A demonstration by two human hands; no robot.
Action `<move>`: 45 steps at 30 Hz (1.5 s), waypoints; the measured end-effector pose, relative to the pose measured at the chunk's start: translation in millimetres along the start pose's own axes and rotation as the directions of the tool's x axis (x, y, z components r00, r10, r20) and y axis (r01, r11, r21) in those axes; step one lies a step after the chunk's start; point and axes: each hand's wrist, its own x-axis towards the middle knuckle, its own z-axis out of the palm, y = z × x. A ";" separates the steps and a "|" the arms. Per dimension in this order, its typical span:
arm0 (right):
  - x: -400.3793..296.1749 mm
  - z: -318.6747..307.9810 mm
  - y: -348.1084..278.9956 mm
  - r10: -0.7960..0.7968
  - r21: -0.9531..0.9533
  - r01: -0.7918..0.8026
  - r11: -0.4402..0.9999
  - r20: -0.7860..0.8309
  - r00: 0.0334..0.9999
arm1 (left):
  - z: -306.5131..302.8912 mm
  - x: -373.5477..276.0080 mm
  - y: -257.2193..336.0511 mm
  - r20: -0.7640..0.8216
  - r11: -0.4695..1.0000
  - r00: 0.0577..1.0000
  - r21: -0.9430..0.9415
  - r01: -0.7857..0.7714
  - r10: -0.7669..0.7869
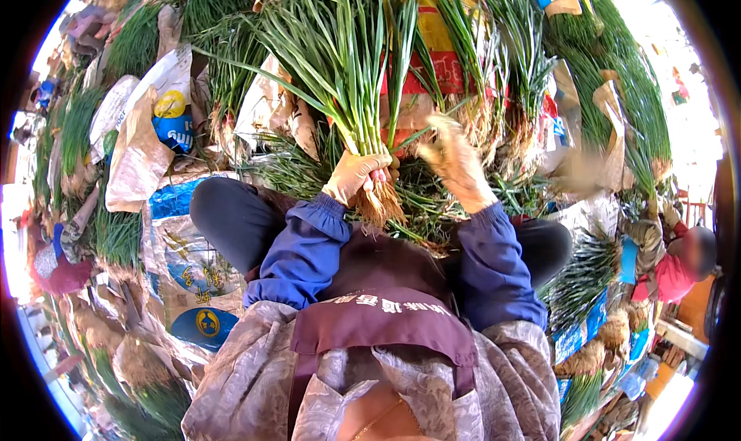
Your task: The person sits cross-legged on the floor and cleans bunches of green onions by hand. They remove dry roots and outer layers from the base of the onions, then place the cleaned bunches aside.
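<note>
My left hand [360,173], in a tan glove, is closed around the lower stems of a bunch of long-leaved green plants [341,76] that look like green garlic or scallions. Their pinkish bulb ends and brown roots [379,204] hang below my fist, and the leaves fan out away from me. My right hand [454,160], gloved too, is raised just to the right of the bunch and is blurred. A thin green leaf lies close to its fingers; whether they hold it, I cannot tell. Loose leaves and stalks [295,169] lie beneath both hands, before my knees.
Beyond my hands, more plants with roots [524,94] lean over a red and yellow sack [431,59]. Printed sacks [191,267] and rooted bundles [584,279] surround me on both sides. A person in a pink top [671,273] is at the far right, another person [61,270] at the far left.
</note>
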 end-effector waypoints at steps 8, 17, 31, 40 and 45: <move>-3.1 36.9 -18.7 0.355 -0.624 0.026 0.781 0.478 0.803 | -13.2 -13.5 6.5 0.102 0.998 0.995 0.051 -0.029 0.024; 42.4 34.6 53.2 0.187 -0.442 -0.285 0.851 -0.253 0.949 | -40.9 25.5 30.9 0.221 0.891 0.968 -0.455 -0.003 0.116; -10.2 6.2 75.9 0.251 -0.639 -0.063 0.767 0.207 0.946 | 4.4 56.0 46.0 0.258 0.987 0.965 -0.161 -0.014 0.055; 32.0 -35.3 75.4 0.523 0.861 -0.353 0.366 0.124 0.844 | 10.7 52.1 18.7 0.280 0.928 0.954 -0.315 0.197 -0.108; -15.4 12.2 19.7 0.467 0.553 -0.489 0.675 0.193 0.863 | 35.7 55.3 0.0 0.124 0.978 0.991 -0.194 0.076 -0.053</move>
